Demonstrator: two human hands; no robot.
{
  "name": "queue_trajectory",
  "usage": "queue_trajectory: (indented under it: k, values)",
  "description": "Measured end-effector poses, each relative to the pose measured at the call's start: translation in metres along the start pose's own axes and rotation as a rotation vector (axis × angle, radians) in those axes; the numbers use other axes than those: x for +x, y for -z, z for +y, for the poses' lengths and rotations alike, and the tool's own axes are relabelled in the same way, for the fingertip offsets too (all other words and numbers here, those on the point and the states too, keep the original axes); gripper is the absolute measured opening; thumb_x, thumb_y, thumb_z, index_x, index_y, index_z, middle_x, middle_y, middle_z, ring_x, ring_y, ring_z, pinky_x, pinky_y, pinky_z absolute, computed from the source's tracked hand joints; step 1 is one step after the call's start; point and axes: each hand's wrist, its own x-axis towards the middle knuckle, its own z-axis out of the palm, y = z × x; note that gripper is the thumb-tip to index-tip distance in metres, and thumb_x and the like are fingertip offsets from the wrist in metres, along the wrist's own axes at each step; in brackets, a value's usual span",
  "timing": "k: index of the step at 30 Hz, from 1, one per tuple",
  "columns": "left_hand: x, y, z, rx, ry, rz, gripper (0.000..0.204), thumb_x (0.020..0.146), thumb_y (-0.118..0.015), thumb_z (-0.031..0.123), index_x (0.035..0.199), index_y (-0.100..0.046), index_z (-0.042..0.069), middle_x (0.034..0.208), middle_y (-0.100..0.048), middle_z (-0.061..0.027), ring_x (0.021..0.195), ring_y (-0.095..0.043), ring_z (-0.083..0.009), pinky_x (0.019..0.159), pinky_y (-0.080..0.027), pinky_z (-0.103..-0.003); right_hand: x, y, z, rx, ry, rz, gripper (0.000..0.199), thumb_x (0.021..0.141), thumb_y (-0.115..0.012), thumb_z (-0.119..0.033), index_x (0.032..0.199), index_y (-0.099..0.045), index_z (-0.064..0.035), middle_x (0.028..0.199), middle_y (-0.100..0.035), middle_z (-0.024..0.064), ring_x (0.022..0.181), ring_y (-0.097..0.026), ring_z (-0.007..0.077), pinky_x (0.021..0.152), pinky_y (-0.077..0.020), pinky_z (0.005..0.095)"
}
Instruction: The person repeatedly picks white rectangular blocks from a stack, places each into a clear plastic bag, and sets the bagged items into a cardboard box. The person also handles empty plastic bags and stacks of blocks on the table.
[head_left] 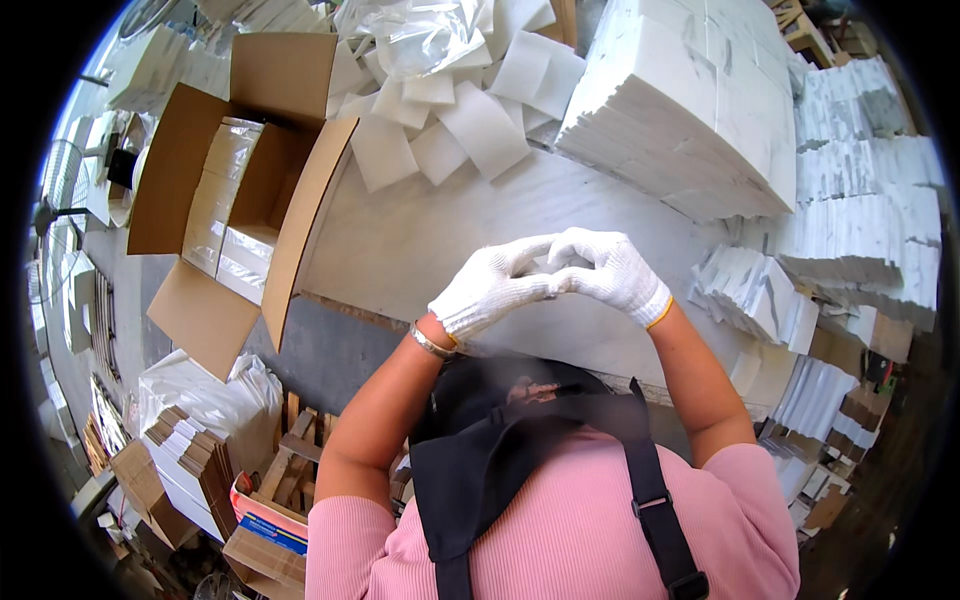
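Observation:
Over the marble work table, both my hands meet in front of my chest, each in a white knit glove. My left hand reaches in from the left with its fingers and thumb bent toward the right one. My right hand, with a yellow cuff edge, curls its fingers and thumb against the left fingertips. A rounded gap stays between the two hands. Whatever may be pinched where the fingertips meet is too small or hidden to make out. No tile is in either hand.
An open cardboard box with plastic-wrapped packs stands at the left. White foam sheets lie heaped at the far side. A large marble tile stack rises at the far right, with smaller tile stacks beside it.

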Motion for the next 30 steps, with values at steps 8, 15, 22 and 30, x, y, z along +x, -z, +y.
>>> queue_trajectory:
  k: [8,15,22,30]
  values:
    - [0.031,0.009,-0.011,-0.05,0.052,0.046,0.032,0.097,-0.066,0.031,0.112,-0.071,0.004,0.091,-0.073,-0.0063,0.08,-0.067,-0.0105,0.071,-0.051,-0.025,-0.048,0.012,0.043,0.333,-0.35,-0.018,0.041,0.081,-0.081,-0.021,0.117,-0.066,-0.0068,0.107,-0.07,0.0061,0.101,-0.064,0.0151,0.09,-0.053,0.0323]
    - [0.063,0.016,-0.018,0.106,0.072,0.09,0.037,0.096,-0.064,0.04,0.108,-0.072,0.005,0.088,-0.073,-0.0045,0.077,-0.066,-0.0099,0.067,-0.048,-0.024,-0.049,-0.004,0.073,0.298,-0.376,0.359,0.035,0.083,-0.077,-0.016,0.116,-0.068,-0.0057,0.109,-0.072,0.0075,0.101,-0.067,0.016,0.088,-0.054,0.0319]
    - [0.098,0.029,-0.025,0.707,-0.201,0.272,0.028,0.091,-0.066,0.034,0.099,-0.075,0.009,0.09,-0.073,-0.0098,0.075,-0.068,-0.0198,0.071,-0.052,-0.033,-0.024,-0.011,0.082,0.099,-0.456,0.583,0.034,0.084,-0.075,-0.025,0.115,-0.068,-0.0111,0.103,-0.074,0.0093,0.096,-0.07,0.0223,0.084,-0.0542,0.036]
    - [0.13,0.031,-0.028,1.086,-0.465,0.449,0.023,0.085,-0.07,0.034,0.087,-0.072,0.011,0.092,-0.066,-0.0089,0.086,-0.064,-0.0296,0.074,-0.051,-0.041,0.0,-0.006,0.106,-0.182,-0.494,0.621,0.038,0.081,-0.076,-0.03,0.116,-0.066,-0.0191,0.095,-0.075,0.0064,0.091,-0.07,0.0287,0.079,-0.0536,0.0432]
